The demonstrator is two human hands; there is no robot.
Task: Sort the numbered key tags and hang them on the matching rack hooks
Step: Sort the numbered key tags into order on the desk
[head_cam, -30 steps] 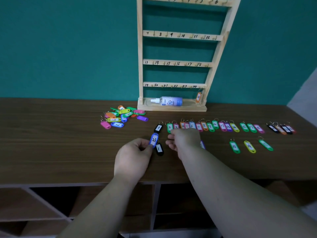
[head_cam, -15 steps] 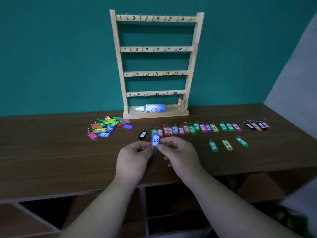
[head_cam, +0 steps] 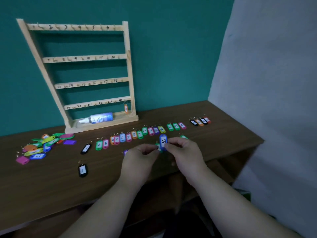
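Observation:
A blue key tag marked 23 [head_cam: 163, 141] stands upright above the table, pinched between my left hand [head_cam: 141, 157] and my right hand [head_cam: 184, 152]. Behind it a row of numbered tags [head_cam: 133, 134] lies in order on the wooden table [head_cam: 51, 182]. The wooden rack [head_cam: 127, 66] with numbered hooks stands at the back left; one orange tag [head_cam: 126, 108] hangs on its bottom right hook. An unsorted pile of tags [head_cam: 42, 145] lies at the left. Two black tags marked 1 [head_cam: 82, 170] lie left of my hands.
A small white bottle [head_cam: 97, 119] lies on the rack's base. Three green and pink tags [head_cam: 176, 126] and a group of black and orange tags [head_cam: 199, 120] lie at the right end. A grey wall [head_cam: 274, 83] borders the table's right edge.
My right hand came off the table and joined the left on the tag 23, which was lifted upright. The view swung right, so the rack now sits left.

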